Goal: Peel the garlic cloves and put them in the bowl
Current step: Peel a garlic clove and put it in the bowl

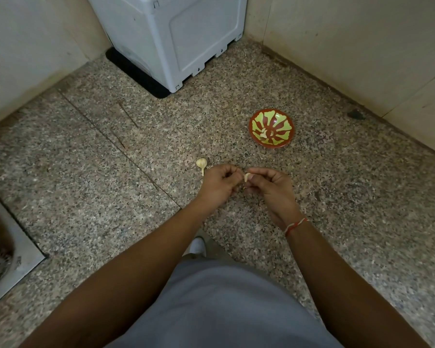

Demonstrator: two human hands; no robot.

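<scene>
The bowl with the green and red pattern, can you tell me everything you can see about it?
The round, shallow bowl with a red-brown rim and lime-green petal pattern looks glossy, like painted ceramic or plastic. It stands upright on the speckled granite counter, to the right, beyond both hands and touched by neither. A few pale peeled garlic cloves lie at its bottom.

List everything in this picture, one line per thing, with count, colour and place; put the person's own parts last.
Bowl: one, red and green, on the counter, far right.
Peeled cloves: a few, pale, inside the bowl.
Garlic bulb: one, whitish, on the counter beside the left hand.
Garlic clove: one, pale, pinched between both hands.
Appliance: one, grey-white, back corner.
Sink: one, steel, left edge.
Wrist thread: one, red-white, right wrist.
Left hand: beside bulb.
Right hand: holds clove.
</scene>
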